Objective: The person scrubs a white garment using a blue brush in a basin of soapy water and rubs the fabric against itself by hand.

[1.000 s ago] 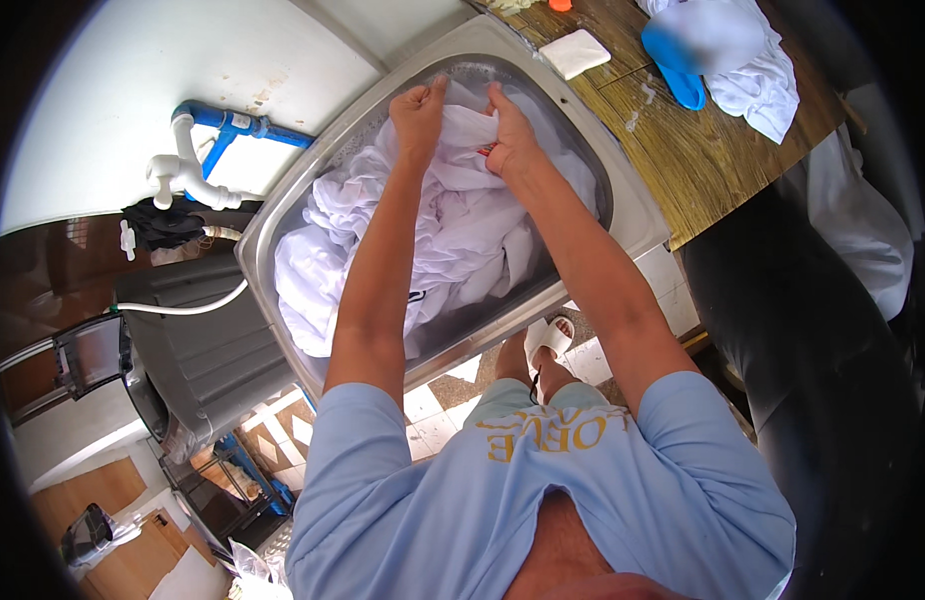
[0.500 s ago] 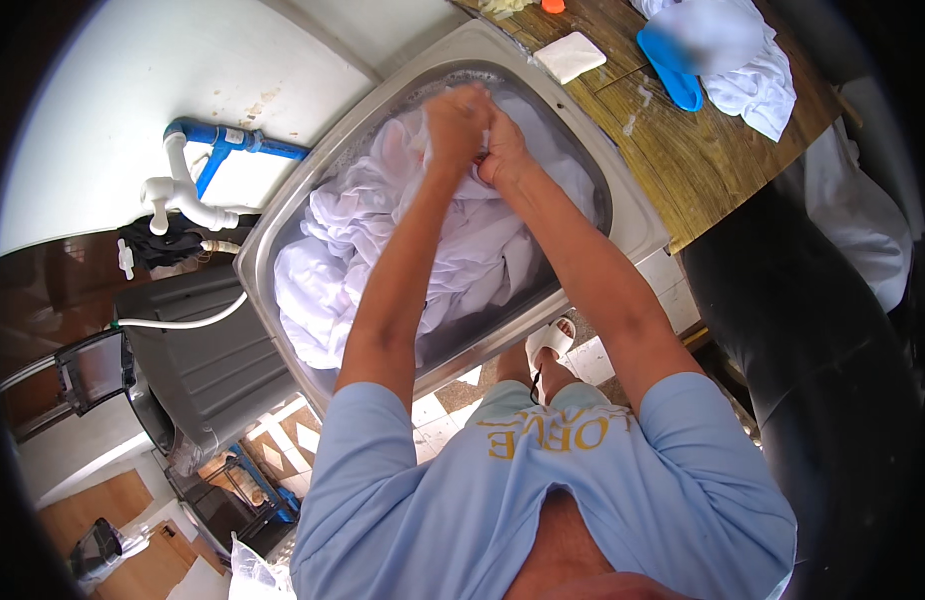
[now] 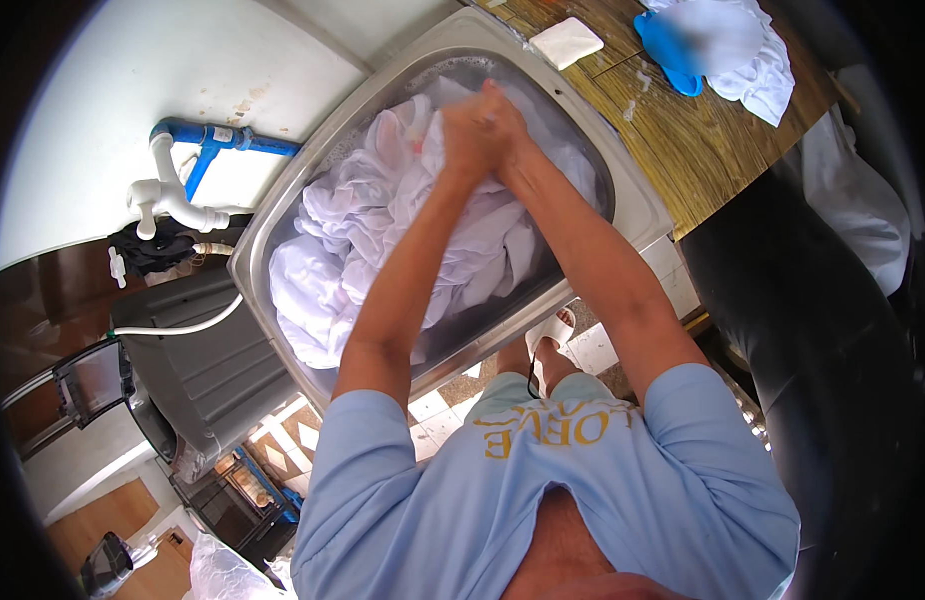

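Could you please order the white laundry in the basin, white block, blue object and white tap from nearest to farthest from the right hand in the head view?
From the right hand:
1. White laundry, in the basin, by the hand.
2. White block, on the wooden surface.
3. Blue object, farther right on that surface.
4. White tap, off to the left.

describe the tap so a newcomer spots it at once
Find the metal sink holding white cloth. Left of it, blue pipe crosses the pale wall. The tap hangs from its left end, curved and white where the pipe is blue.
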{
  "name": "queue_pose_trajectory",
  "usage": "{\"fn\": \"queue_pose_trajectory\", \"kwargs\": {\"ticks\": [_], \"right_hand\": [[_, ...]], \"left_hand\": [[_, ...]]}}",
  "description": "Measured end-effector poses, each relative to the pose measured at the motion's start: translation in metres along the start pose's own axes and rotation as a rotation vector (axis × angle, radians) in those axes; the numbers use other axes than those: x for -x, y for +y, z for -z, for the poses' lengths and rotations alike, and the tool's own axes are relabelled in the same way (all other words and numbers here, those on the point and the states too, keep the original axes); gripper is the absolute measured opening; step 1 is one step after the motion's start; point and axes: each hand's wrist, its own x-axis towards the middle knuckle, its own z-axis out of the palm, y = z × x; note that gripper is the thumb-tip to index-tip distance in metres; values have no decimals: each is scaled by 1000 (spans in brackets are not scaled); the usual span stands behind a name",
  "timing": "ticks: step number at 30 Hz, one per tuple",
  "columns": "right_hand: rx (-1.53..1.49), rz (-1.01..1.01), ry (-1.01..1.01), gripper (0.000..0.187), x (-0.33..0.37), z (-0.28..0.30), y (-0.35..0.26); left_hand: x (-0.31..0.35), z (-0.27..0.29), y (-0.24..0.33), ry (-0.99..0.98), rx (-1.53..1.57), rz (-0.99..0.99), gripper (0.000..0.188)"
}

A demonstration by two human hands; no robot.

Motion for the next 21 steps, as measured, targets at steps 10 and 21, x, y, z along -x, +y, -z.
{"fn": "queue_pose_trajectory", "kwargs": {"ticks": [10, 21], "right_hand": [[20, 236, 86, 37, 3, -15, -22], [-18, 110, -606, 35, -3, 31, -20]], "left_hand": [[-3, 59, -44, -216, 731, 698, 37], [1, 16, 11, 60, 363, 138, 6]]}}
